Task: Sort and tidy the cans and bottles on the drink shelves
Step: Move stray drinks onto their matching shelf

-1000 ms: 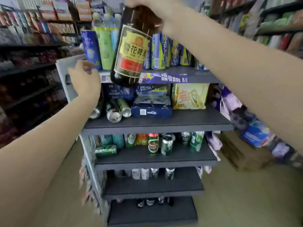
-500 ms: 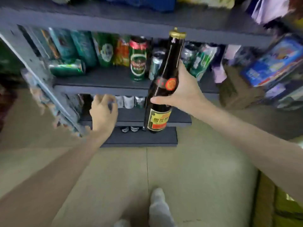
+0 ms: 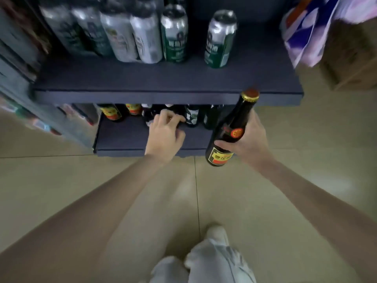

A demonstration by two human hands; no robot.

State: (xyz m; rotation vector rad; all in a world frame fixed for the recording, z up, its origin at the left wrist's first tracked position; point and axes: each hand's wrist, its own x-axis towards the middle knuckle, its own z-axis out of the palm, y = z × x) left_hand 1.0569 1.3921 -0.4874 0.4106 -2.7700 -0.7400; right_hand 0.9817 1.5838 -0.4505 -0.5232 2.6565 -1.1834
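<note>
My right hand [image 3: 250, 139] grips a brown beer bottle [image 3: 234, 121] with a gold cap and a yellow and red label, held upright just in front of the bottom shelf [image 3: 122, 139]. My left hand [image 3: 165, 135] reaches into that shelf with its fingers curled round a dark bottle [image 3: 179, 124] in the row there. More dark bottles [image 3: 191, 117] stand to its right, and bottles with yellow and red labels [image 3: 112, 113] stand to its left. Their tops are hidden under the shelf above [image 3: 142, 84], which carries several silver and green cans [image 3: 175, 33].
One can [image 3: 220, 39] stands apart at the right of the can shelf. Purple and white bags [image 3: 306, 27] and a cardboard box [image 3: 350, 58] sit right of the rack. My white shoes [image 3: 214, 258] are on the tiled floor below.
The view has dropped from the top shelves to the two lowest. My right hand brought the beer bottle down with it. My left hand went from the rack's side into the bottom shelf.
</note>
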